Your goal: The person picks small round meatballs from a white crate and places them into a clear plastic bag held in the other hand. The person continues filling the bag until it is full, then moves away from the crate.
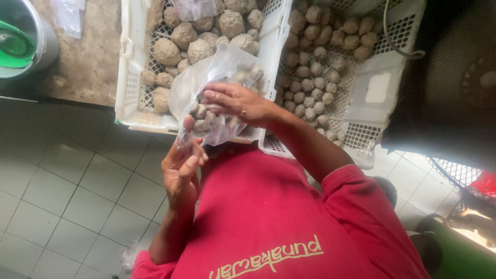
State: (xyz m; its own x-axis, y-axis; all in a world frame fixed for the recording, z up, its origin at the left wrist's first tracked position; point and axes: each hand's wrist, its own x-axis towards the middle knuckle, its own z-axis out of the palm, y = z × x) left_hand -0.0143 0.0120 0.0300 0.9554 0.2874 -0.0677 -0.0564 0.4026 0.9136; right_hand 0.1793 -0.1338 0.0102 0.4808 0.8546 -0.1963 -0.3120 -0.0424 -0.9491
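Clear plastic bag of grey-brown balls hangs between both hands above the near crate rim: left hand pinches its lower edge, right hand lies open-fingered against its right side.

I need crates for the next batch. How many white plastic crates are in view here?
2: the left crate holds larger balls behind the clear bag; the right crate holds smaller balls. Others may sit out of frame.
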